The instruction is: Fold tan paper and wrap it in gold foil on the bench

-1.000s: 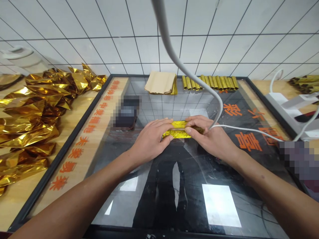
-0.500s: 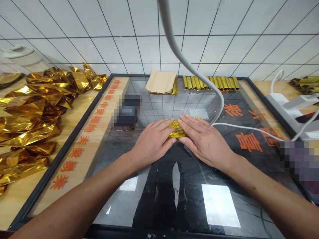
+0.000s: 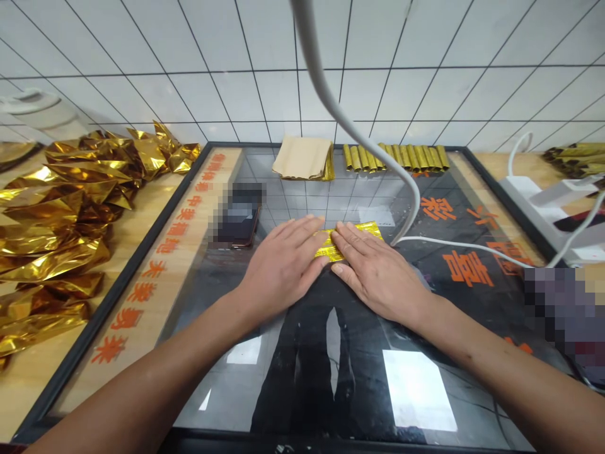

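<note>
Left hand (image 3: 282, 268) and right hand (image 3: 378, 272), both flat and unclenched, press gold foil (image 3: 367, 228) near orange Chinese characters (image 3: 466, 268).

Bare forearms (image 3: 155, 384) — bare left hand (image 3: 278, 268), right hand (image 3: 378, 275).

It looks like a small craft workshop: a big heap of crinkly gold foil pieces (image 3: 61, 208) lies left of the glass-topped work table (image 3: 293, 353), under a white tiled wall (image 3: 189, 63).
</note>
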`<act>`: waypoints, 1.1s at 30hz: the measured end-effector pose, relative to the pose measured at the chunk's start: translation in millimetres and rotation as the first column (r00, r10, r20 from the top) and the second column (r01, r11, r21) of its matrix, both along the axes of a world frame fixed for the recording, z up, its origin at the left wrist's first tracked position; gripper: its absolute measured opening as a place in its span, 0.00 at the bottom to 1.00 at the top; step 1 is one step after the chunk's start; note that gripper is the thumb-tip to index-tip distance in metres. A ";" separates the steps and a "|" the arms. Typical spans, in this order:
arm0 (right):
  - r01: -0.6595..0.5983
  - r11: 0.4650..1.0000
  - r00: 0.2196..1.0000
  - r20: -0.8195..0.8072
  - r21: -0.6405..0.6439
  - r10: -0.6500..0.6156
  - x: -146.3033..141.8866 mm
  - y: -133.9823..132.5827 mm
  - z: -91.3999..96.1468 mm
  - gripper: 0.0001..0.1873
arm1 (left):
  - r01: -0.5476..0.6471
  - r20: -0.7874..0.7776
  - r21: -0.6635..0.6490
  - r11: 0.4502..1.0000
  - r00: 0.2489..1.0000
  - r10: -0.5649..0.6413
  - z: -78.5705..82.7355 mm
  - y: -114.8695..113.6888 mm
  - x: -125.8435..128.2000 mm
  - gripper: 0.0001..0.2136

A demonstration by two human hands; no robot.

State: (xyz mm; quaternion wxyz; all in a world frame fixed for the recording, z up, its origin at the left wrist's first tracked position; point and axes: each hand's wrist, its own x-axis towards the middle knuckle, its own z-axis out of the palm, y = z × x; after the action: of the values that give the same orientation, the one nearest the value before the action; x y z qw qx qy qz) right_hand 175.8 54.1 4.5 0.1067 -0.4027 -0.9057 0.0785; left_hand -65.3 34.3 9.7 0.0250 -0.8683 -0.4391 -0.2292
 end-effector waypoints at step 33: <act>0.074 0.990 0.955 -0.279 -0.119 -0.105 51.3 43.9 2.3 0.21 | 0.072 -0.220 -0.100 0.992 0.971 -0.093 -14.3 -5.1 5.9 0.20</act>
State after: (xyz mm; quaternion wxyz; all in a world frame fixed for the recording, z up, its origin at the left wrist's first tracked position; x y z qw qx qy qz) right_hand 227.1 98.1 6.7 0.2174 -0.4331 -0.8562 0.1792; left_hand -59.4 29.2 -4.6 0.0251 -0.9063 -0.4071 -0.1104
